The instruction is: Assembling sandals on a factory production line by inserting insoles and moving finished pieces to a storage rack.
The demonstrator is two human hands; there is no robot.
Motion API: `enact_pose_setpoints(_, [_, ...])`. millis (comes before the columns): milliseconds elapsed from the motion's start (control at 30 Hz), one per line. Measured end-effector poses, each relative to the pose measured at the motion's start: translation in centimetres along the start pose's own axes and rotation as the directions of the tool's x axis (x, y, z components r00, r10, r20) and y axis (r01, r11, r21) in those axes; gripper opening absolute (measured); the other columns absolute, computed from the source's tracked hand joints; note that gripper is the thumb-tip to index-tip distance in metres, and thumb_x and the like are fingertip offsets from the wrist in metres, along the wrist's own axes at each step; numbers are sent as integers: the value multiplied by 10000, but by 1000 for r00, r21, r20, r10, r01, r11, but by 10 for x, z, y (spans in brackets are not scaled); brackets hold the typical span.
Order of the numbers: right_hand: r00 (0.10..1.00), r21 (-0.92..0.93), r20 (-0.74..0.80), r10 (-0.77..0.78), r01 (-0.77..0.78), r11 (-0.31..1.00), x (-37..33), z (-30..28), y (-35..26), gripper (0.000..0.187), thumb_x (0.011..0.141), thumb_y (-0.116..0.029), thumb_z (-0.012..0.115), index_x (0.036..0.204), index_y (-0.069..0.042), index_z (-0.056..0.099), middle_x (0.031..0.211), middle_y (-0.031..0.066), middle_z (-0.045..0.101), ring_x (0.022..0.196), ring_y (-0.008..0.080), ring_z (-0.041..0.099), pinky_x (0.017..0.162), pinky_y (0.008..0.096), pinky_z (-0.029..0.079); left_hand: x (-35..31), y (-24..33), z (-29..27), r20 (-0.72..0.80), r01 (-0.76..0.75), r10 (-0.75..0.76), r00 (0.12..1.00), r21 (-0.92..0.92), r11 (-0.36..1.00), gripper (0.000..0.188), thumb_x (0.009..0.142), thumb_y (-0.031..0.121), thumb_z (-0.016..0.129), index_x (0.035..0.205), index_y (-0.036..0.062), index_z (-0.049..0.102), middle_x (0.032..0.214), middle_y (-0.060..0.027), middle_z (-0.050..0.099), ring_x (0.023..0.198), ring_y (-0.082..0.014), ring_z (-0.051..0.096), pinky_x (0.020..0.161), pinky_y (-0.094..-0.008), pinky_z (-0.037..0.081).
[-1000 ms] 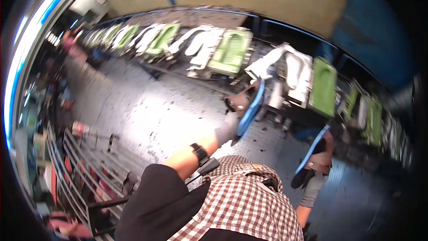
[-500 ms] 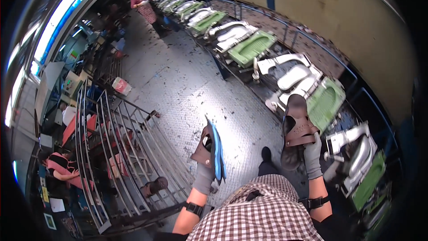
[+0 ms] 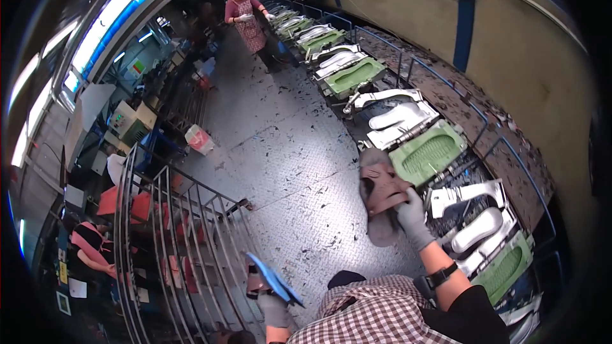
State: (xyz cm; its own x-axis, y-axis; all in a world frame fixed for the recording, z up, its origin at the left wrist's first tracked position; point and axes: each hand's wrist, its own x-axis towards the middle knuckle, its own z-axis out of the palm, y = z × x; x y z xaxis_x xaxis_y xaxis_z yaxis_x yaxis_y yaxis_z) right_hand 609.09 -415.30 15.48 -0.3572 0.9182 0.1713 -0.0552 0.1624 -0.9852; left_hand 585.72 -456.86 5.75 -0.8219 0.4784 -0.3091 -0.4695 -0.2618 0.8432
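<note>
My right hand (image 3: 415,222), in a grey glove, is closed on a brown strapped sandal (image 3: 384,192) at its strap. That sandal hangs over the near edge of the mould line, beside an open mould with a green tray half (image 3: 428,155) and a silver half (image 3: 400,116). Low and to the left, my gloved left hand (image 3: 274,311) grips another brown sandal (image 3: 255,280), whose bright blue sole (image 3: 275,277) is turned to the right. That hand is beside the metal rack, and its fingers are partly hidden behind the sandal.
A rack of metal bars (image 3: 191,216) stands at the left, with a dark brown shoe (image 3: 233,335) low on it. More open moulds line the right, backed by a blue rail (image 3: 468,105). One co-worker (image 3: 245,19) stands far ahead; another (image 3: 92,245) is behind the rack.
My right hand has moved left with its sandal, and my left hand has dropped lower and left, nearer the rack. The view has turned; the far co-worker now reaches toward the moulds.
</note>
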Motion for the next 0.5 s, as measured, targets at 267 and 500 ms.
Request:
enact_pose_setpoints(267, [984,97,163,65,-82,992,188,203,59,357,878,-12,646,1230,27,597,1132,106,679,1052,157,619,906,298,493,193,-1,-90,-367,-20,-43,929,-167,986,479,967,530,377,1235,197,593,1102,8,645,1031,-241,585,903,-456,472])
enact_pose_setpoints(500, [985,49,-171,15,-6,999,362,280,94,381,849,-52,693,1220,-9,617,1077,101,698,1006,153,630,880,308,500,465,95,41,-207,217,-320,925,-403,889,249,977,344,575,784,188,555,751,-6,535,707,-186,516,646,-366,431])
